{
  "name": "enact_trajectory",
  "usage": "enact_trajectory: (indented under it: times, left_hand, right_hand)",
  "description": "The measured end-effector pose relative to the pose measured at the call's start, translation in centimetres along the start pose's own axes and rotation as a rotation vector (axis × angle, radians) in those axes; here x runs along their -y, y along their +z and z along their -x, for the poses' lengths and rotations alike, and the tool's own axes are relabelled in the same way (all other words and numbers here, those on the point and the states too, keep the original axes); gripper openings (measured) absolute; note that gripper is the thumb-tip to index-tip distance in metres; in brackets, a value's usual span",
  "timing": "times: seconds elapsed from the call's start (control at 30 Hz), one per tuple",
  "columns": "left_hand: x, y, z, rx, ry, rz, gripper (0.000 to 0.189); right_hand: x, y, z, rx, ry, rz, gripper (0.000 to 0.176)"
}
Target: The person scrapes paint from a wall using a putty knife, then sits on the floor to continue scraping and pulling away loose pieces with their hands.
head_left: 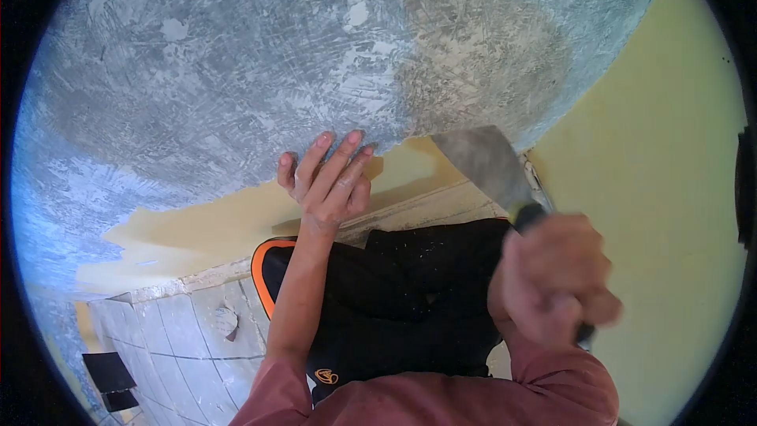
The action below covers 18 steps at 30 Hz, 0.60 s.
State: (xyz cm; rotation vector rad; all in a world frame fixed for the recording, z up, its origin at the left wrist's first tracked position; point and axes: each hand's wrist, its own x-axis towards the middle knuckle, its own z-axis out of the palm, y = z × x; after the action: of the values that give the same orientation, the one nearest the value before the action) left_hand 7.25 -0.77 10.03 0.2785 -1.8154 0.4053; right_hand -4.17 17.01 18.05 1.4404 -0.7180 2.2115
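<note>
A scraper (485,164) with a wide metal blade and a dark handle is gripped in my right hand (558,276), which is blurred by motion. Its blade edge meets the lower border of the rough grey-white wall surface (236,71), near a brownish patch (481,55). My left hand (330,181) rests its fingertips against the same surface, fingers spread, with whitish dust on them. Just beneath the fingers, a smooth yellow strip of wall (205,225) shows below the ragged edge of the grey layer.
A yellow wall (654,158) meets the grey one at the right. Pale floor tiles (181,347) lie at lower left, with a flake of debris (227,322) and a dark flat piece (109,372). My legs in black trousers (394,300) are close to the wall base.
</note>
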Motion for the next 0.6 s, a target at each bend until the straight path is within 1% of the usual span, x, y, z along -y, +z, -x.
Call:
enact_trajectory:
  times: [0.07, 0.1, 0.17, 0.2, 0.23, 0.3, 0.33, 0.43, 0.47, 0.5, 0.57, 0.6]
  left_hand:
    - [-0.1, -0.1, -0.1, 0.002, -0.008, -0.019, 0.027]
    - [-0.2, -0.1, -0.1, 0.002, -0.008, -0.018, 0.027]
    - [-0.1, 0.0, -0.1, -0.004, 0.006, -0.018, 0.027]
    - [0.1, -0.1, -0.1, -0.005, 0.005, -0.023, 0.027]
    - [0.0, -0.2, -0.1, 0.008, 0.0, -0.02, 0.027]
    - [-0.2, -0.1, -0.1, 0.017, -0.015, -0.011, 0.027]
    - [-0.1, -0.1, -0.2, 0.002, -0.011, -0.015, 0.026]
    - [-0.2, 0.0, -0.2, -0.011, -0.008, -0.007, 0.026]
    - [-0.1, -0.1, -0.2, -0.003, -0.011, 0.004, 0.025]
    - [0.0, -0.2, -0.3, -0.006, -0.017, -0.008, 0.025]
    - [-0.1, -0.3, -0.3, 0.004, -0.018, 0.014, 0.025]
    - [-0.1, -0.2, -0.2, 0.005, -0.024, 0.013, 0.025]
  right_hand:
    - [-1.7, 0.1, 0.9, 0.115, 0.069, 0.227, 0.026]
    - [-1.3, 0.1, 0.7, 0.115, 0.069, 0.227, 0.026]
    - [0.0, 0.1, 0.0, -0.026, -0.02, 0.111, 0.019]
    - [0.6, 0.1, -0.1, -0.139, -0.093, -0.065, 0.017]
    - [0.5, -0.2, -0.2, -0.134, -0.09, -0.069, 0.017]
    - [0.1, -1.0, -0.3, 0.158, -0.06, 0.288, 0.013]
    - [-0.1, -1.1, -0.2, 0.164, -0.06, 0.291, 0.013]
    - [-1.1, -1.0, 0.1, -0.011, 0.067, 0.215, 0.029]
    - [0.2, -0.9, -0.3, -0.029, 0.036, 0.056, 0.026]
    - [0.4, -0.5, -0.1, -0.023, 0.037, 0.044, 0.026]
    - [0.6, 0.1, 0.2, -0.149, -0.131, 0.001, 0.022]
    - [0.3, -0.1, 0.1, -0.145, -0.127, 0.0, 0.022]
